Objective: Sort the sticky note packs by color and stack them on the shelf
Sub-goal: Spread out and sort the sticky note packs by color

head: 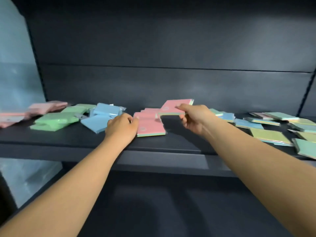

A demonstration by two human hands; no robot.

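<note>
The right hand [191, 119] pinches a pink pack [172, 107] at its right edge, thumb on top and fingers curled beneath, holding it tilted above the shelf [68, 139] just right of frame centre. The left hand [122, 124] has its fingers curled against the left edge of a pink stack [149, 124] lying at centre; whether it grips the stack or only presses it I cannot tell. The lifted pack hangs just above and behind that stack, its lower corner near the rear packs.

Just left of the left hand lie blue packs [102, 117], one flat near the wrist and others heaped behind it. Further left sit green packs [56, 120], then blurred pink packs [34, 111] at the left edge of the frame. To the right of the right forearm, a loose scatter of mixed packs [273, 129] in green, blue and yellowish tones spreads to the right edge, some overlapping. Nothing lies between the lifted pack and the stack.

A faint round mark shows on the top pink packs, but it is too blurred to read. The dark back panel [171, 48] fills the upper frame, and a pale wall [13, 57] shows at upper left.
</note>
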